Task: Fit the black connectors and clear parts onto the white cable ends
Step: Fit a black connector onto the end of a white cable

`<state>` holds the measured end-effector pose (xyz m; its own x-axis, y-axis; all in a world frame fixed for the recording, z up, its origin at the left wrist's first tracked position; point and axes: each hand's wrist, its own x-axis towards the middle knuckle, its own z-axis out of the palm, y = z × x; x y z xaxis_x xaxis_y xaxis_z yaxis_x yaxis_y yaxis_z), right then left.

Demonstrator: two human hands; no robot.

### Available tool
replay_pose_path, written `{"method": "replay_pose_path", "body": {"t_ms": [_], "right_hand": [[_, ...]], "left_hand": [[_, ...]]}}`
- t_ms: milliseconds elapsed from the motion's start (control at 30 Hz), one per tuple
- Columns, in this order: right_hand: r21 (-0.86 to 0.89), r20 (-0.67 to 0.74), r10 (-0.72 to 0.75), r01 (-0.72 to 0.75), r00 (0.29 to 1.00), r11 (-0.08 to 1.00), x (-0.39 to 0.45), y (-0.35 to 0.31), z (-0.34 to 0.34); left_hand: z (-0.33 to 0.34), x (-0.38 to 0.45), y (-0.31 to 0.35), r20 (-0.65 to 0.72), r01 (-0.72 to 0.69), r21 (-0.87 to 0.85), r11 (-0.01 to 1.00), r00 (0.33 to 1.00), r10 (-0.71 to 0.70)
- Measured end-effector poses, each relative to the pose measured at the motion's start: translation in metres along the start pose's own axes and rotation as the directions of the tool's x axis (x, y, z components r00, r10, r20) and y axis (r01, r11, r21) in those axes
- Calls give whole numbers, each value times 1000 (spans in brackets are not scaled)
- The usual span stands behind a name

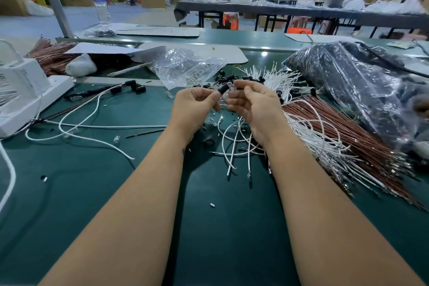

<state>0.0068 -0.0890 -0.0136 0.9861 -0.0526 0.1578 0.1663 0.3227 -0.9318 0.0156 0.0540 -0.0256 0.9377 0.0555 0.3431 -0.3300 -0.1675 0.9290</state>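
The fingers (214, 97) of the left hand (195, 109) are curled and pinch a short black connector (224, 88), a matt, tube-shaped sleeve, just above the middle of the green surface (92, 193). The right hand (251, 105) has its fingers bent inward close beside that sleeve, apparently closing on a small clear part (226, 100), though glare makes the hold hard to tell. Judging from the stock, the job looks early: a dense fan of thin white cable ends (276, 76) with bare metal tips lies towards the far edge, loose black connectors scattered among it, and a crinkly transparent bag (185, 67) of glassy parts sits just beside them. A few white leads (234, 146) curl loosely under the wrists; whether any carry fittings is unclear. Along the right edge runs a stiff bundle of reddish-brown wires (343, 132), and beyond it a glossy plastic sack of dark goods (355, 81).
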Motion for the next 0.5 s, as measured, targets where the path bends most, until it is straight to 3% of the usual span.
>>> {"method": "replay_pose_path", "body": {"t_ms": [133, 333, 500], "right_hand": [[-190, 7, -90, 90, 996, 978, -1, 2, 4], [-344, -21, -153, 137, 988, 929, 0, 5, 4], [-411, -22, -200, 174, 979, 895, -2, 5, 4]], "left_hand": [[1, 0, 0, 17, 12, -5, 1000, 1000, -12], [4, -2, 2, 69, -18, 58, 998, 998, 14], [4, -2, 4, 36, -11, 110, 994, 999, 7]]}}
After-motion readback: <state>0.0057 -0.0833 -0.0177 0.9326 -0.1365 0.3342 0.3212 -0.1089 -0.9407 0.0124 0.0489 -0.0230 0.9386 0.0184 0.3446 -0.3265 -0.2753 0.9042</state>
